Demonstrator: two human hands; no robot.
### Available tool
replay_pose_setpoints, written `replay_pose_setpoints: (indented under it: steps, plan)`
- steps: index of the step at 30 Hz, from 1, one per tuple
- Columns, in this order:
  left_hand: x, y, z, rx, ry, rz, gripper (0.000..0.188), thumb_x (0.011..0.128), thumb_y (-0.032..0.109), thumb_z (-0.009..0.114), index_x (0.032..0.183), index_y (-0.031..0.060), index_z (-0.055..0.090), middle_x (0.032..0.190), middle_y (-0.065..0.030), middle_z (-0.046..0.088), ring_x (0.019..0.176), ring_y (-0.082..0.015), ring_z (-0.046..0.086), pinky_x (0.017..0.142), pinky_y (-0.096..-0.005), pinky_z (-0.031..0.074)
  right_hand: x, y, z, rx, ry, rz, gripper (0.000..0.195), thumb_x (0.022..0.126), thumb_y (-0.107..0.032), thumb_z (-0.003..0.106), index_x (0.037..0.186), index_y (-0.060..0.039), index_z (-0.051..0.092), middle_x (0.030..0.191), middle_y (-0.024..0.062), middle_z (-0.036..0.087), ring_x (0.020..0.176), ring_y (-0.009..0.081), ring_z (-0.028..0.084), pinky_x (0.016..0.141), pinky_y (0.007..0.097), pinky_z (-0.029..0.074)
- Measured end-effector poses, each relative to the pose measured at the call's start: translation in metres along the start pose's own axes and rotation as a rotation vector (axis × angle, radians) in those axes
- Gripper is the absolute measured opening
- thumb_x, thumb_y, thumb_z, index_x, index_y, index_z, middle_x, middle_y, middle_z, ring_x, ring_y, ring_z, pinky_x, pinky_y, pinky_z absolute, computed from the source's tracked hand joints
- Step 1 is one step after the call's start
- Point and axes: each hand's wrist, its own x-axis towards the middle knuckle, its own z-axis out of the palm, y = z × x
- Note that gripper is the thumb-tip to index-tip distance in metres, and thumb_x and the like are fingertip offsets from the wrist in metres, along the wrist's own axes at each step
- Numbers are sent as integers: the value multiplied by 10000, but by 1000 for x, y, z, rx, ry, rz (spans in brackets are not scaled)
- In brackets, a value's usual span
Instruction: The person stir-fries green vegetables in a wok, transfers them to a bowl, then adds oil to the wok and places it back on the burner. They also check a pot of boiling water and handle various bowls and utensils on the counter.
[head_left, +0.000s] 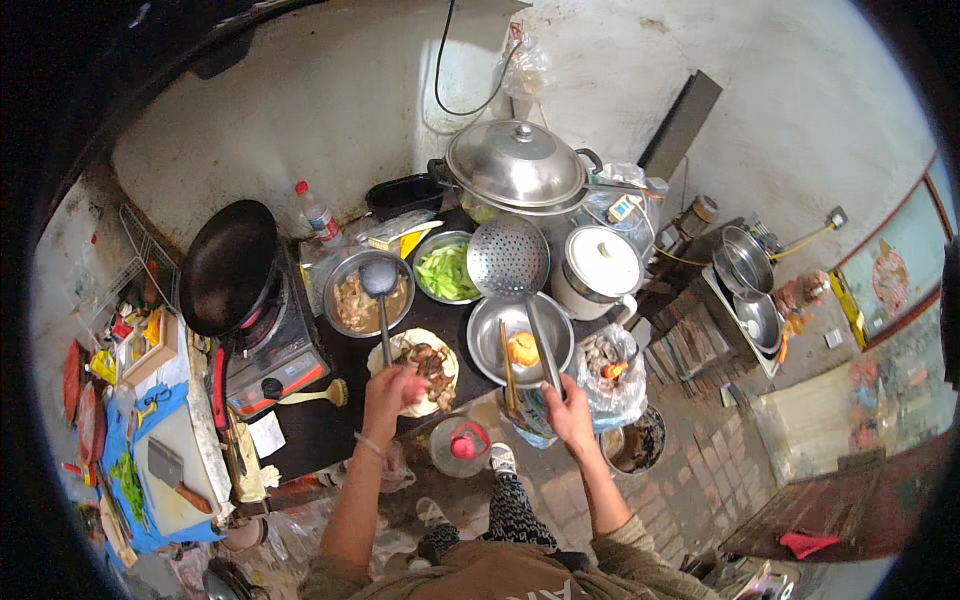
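My left hand (390, 401) grips the handle of a metal ladle (379, 279). The ladle's head lies over a steel bowl of meat pieces in liquid (352, 319); whether it touches them I cannot tell. Just beyond my left fingers is a plate (379, 362) of dark brown cooked food (427, 364). In my right hand (568, 416) is the handle of a perforated skimmer (508, 257), its round head raised past a steel bowl (556, 330). That bowl contains a yellow-orange item (523, 349), and chopsticks (507, 367) lean on its rim.
A black wok (229, 270) tilts on an induction cooker (281, 367) at left. Behind stand cut green vegetables (445, 271), a lidded steel pot (517, 169) and a white lidded pot (601, 255). A cleaver (166, 465) lies on the cutting board (154, 499). Below sits a plastic jug (454, 459).
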Motion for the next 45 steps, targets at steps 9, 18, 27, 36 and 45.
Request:
replay_pose_setpoints:
  steps: [9,18,27,36,45]
  plan:
    - [134,-46,70,-144,243,-110,171,829,149,508,913,0,514,838,-119,593,726,-186,596,638,-295,510,79,18,-28,-397,-67,-285,342,792,-117,509,1096,26,445,686,260,547,631,375,577,538,391,436]
    - [61,-30,144,-159,-179,-79,224,856,173,477,1002,4,496,932,-113,598,864,-170,579,746,-284,471,60,10,36,352,-326,144,247,860,-143,426,995,33,534,686,17,513,572,91,463,505,249,390]
    - [41,15,44,-39,-29,-9,103,862,110,450,881,34,382,729,-86,532,451,-92,468,343,-234,401,41,32,-6,-821,-385,-452,612,655,-76,580,1230,-98,370,1003,164,464,905,297,493,742,378,398]
    - [86,19,6,547,156,102,174,860,102,452,973,2,367,667,-98,462,446,-165,448,366,-321,341,48,34,28,-813,-372,-560,323,774,-241,573,1033,-61,501,1014,167,463,910,305,500,760,377,409]
    - [106,3,32,1246,283,358,246,823,81,467,1003,-58,374,825,-254,520,713,-397,537,590,-445,448,126,-9,12,178,96,-239,130,787,-54,553,882,26,592,840,103,573,777,157,556,703,259,440]
